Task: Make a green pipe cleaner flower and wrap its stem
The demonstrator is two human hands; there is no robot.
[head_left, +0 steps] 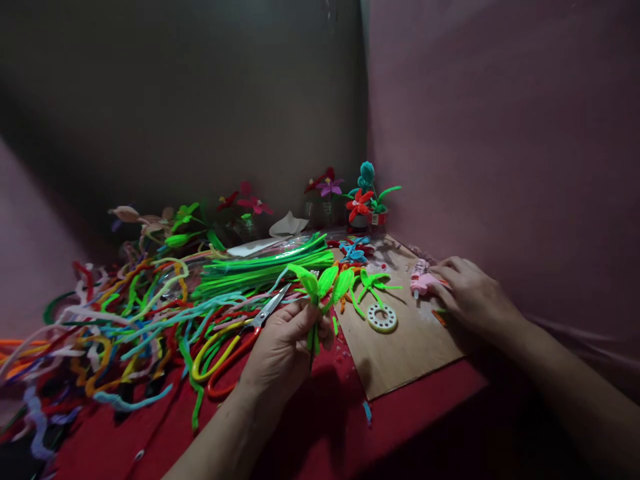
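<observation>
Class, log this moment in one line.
left hand: holds green leaves | right hand: on glue gun | ring: on board

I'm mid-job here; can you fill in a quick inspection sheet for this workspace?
Surface: red covering with a brown board on it.
Job's things: green leaf shapes in hand; pink glue gun over the board.
Clutter: tangled multicoloured fuzzy stems on the left; scissors lying open beside the left hand; patterned ring on the board.
Hands: left hand pinches the leaf shapes; right hand grips the glue gun.
Cables: none clearly discernible.
Surroundings: fuzzy flowers behind, dim walls.
</observation>
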